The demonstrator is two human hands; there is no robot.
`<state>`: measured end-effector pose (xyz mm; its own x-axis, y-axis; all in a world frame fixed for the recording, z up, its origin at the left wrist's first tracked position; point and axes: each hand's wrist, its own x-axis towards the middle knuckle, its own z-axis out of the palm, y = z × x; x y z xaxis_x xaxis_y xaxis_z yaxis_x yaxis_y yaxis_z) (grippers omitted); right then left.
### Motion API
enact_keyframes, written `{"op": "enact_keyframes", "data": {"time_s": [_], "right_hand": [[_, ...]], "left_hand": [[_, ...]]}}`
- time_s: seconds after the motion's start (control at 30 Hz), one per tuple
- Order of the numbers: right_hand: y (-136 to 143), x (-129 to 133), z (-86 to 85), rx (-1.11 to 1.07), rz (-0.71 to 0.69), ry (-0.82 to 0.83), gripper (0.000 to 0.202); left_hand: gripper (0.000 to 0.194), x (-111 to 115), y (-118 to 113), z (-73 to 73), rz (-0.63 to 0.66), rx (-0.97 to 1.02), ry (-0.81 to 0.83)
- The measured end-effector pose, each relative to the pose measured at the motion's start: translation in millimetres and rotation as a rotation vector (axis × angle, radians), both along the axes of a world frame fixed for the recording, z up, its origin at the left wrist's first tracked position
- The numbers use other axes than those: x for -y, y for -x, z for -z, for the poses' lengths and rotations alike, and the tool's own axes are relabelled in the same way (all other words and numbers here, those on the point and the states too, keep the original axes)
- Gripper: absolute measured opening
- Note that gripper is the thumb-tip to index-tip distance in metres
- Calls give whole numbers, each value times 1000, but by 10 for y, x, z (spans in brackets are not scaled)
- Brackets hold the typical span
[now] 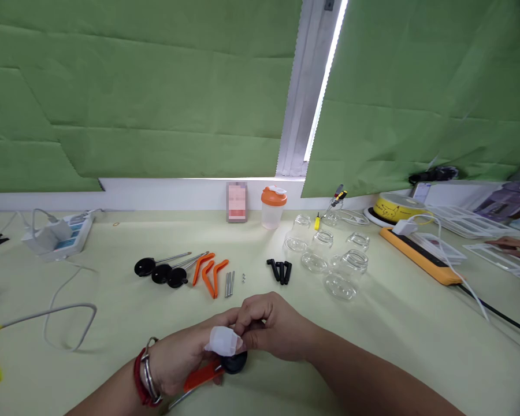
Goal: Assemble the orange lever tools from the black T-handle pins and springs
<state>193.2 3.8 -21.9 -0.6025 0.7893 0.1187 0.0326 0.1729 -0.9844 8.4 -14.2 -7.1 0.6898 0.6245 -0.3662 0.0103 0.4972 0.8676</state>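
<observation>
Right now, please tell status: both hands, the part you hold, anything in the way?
Left hand holding black disc with orange handle. Right hand beside it, fingers curled, grip unclear. Metal rods beyond both hands, not in the way.

No word or number I can read from my end! On the round yellow case [392,209] I'm getting a dark line drawing, the small marks beside it too tiny; the upright pink panel [236,202] is all blurred blocks.
</observation>
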Motion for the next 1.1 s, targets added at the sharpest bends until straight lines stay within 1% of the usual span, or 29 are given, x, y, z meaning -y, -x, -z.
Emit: {"op": "enact_keyframes", "data": {"time_s": [0.23, 0.3, 0.43, 0.57, 0.7, 0.93, 1.1], "right_hand": [[23, 10, -9, -52, -5, 89, 23], [23, 12, -23, -49, -8, 76, 20], [7, 9, -36, -18, -16, -5, 12], [-15, 0, -19, -15, -46, -30, 13], [-24, -1, -18, -13, -51, -24, 14], [-7, 22, -3, -17, -3, 119, 27], [-11, 22, 9, 9, -1, 130, 27]], "left_hand": [[39, 3, 0, -18, -4, 5, 1], [39, 6, -6, -32, -3, 10, 6], [38, 11, -23, -62, -18, -15, -10], [39, 10, -27, -62, -23, -40, -4], [36, 10, -22, -61, -12, -23, -7], [37, 20, -54, -130, -7, -29, -13], [33, 17, -29, -90, -14, -14, 6]]}}
